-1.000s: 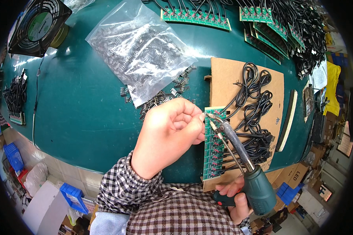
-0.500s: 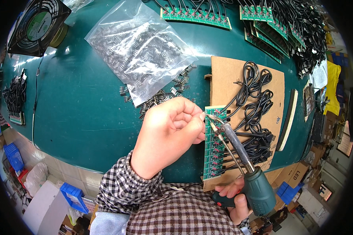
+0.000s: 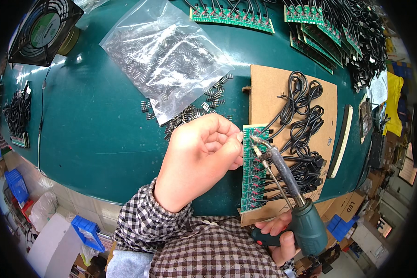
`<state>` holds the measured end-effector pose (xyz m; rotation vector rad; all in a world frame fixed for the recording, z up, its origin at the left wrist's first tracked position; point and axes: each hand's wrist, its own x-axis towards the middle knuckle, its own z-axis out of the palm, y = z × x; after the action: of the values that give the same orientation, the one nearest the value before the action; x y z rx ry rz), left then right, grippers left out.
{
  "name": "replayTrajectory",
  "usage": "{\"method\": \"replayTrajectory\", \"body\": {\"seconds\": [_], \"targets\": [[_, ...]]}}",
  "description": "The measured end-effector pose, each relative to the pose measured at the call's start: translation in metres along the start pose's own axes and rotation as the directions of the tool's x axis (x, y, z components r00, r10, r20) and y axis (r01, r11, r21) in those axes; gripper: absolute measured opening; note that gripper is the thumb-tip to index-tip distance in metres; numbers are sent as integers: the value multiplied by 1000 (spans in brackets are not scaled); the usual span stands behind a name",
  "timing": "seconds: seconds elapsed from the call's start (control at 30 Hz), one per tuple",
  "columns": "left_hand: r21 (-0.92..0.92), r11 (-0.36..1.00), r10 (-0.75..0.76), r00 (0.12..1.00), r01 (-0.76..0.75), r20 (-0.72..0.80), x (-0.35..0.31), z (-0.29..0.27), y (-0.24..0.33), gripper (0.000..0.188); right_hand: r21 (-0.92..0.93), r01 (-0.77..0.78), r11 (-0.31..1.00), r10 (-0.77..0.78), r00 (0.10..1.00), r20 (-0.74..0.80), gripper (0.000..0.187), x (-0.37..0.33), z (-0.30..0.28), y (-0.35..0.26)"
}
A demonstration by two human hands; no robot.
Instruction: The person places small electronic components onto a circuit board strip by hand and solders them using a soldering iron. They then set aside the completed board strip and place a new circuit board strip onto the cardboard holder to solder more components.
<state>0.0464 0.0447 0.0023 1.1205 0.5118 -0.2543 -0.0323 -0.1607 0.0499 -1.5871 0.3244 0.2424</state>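
My right hand (image 3: 282, 241) is wrapped round the green pistol grip of a soldering gun (image 3: 309, 228), which has a bent tip and a thin tube alongside its barrel. The tip is over the upper part of a long green circuit board (image 3: 252, 183), near its far end. My left hand (image 3: 201, 157) is pinched at the board's left edge, close by the tip; whatever lies between thumb and finger is too hidden to name. Coiled black cables (image 3: 299, 134) run from the board's right side. Board and cables lie on a brown cardboard sheet (image 3: 268, 88).
A clear plastic bag (image 3: 171, 60) of small black pin components lies ahead, with loose components (image 3: 185, 116) spilling out near my left hand. Cabled boards (image 3: 231, 21) are at the back, more stacked at back right (image 3: 315, 44). A black fan (image 3: 44, 30) stands far left.
The soldering gun's tip has shifted slightly right, from the board's left edge beside my fingertips to further over the board. My left hand has hardly moved.
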Motion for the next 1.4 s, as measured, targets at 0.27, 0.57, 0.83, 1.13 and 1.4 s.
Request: {"method": "replayTrajectory", "body": {"seconds": [0.27, 0.57, 0.83, 1.13, 1.4], "targets": [[-7, 1000, -20, 1000, 20, 21, -6, -3, 2, 10, 114, 73, 991, -70, 997, -31, 43, 4, 1, 2], [888, 420, 639, 756, -186, -144, -29, -4, -1, 15, 232, 105, 967, -107, 994, -5, 41, 11, -4, 2], [880, 240, 705, 697, -410, 133, -1, 8, -17, 17, 286, 127, 950, -136, 991, 9, 40, 10, -15, 4], [805, 415, 734, 679, -425, -20, -20, 2, -13, 7, 315, 56, 948, -90, 991, 97, 42, 18, -9, -10], [406, 595, 674, 706, -694, 219, -66, 18, 0, 15, 111, 108, 988, -126, 978, 166, 38, 36, 29, -31]]}}
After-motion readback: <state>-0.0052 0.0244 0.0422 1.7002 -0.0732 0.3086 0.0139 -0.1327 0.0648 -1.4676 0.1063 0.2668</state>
